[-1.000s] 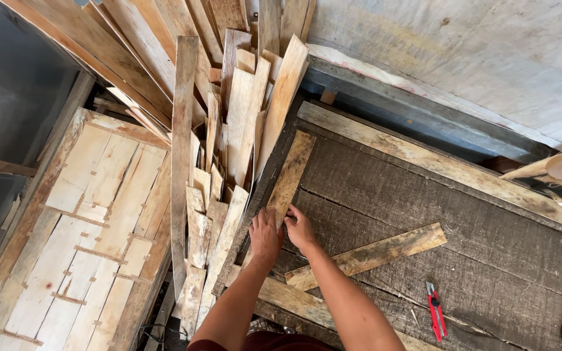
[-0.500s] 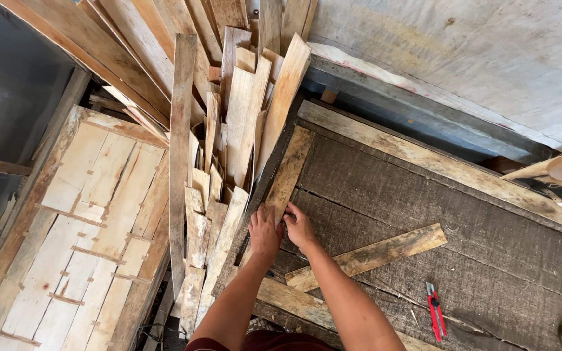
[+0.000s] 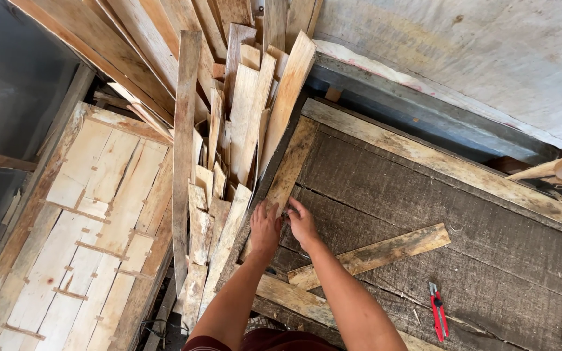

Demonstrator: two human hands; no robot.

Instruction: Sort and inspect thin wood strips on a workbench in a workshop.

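Note:
Both of my hands press on the near end of a weathered wooden slat (image 3: 292, 159) that lies along the left edge of a dark wooden work surface (image 3: 424, 214). My left hand (image 3: 265, 229) lies flat on the slat's left side with fingers together. My right hand (image 3: 302, 222) grips its right side with fingers curled over the edge. The slat's far end points up toward the stacked boards.
A heap of pale offcut boards (image 3: 229, 117) leans left of the surface. A panel of joined planks (image 3: 92, 221) lies at far left. A loose slat (image 3: 372, 255) crosses the surface, a red utility knife (image 3: 437, 311) lies at lower right, and a long slat (image 3: 450, 162) runs along the far edge.
The slat has slid forward toward the far end of the surface, with both hands moving up along with it. The view shifted slightly.

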